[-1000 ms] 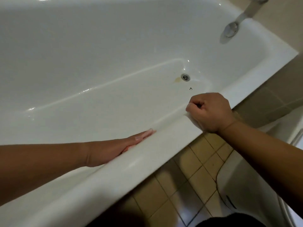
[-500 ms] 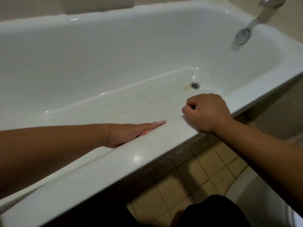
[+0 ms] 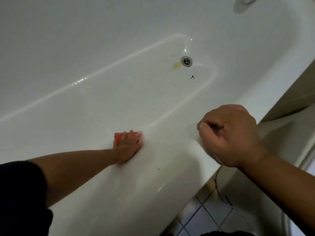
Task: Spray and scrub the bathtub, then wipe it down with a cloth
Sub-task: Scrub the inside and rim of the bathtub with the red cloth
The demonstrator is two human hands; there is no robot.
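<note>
Slid lower, my left hand (image 3: 127, 149) presses straight fingers (image 3: 130, 138) on the soft, slippery sponge (image 3: 117, 136); my right hand (image 3: 230, 133) rests fisted on the bathtub (image 3: 153, 193).

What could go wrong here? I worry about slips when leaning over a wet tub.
1. The right hand rests as a fist on the glossy rim; if weight is on it, it might slide.
2. The left hand presses the sponge flat against the inner wall, so the sponge may slip out.
3. The yellow stain by the drain and the dark specks lie far from the sponge and could be missed.
</note>
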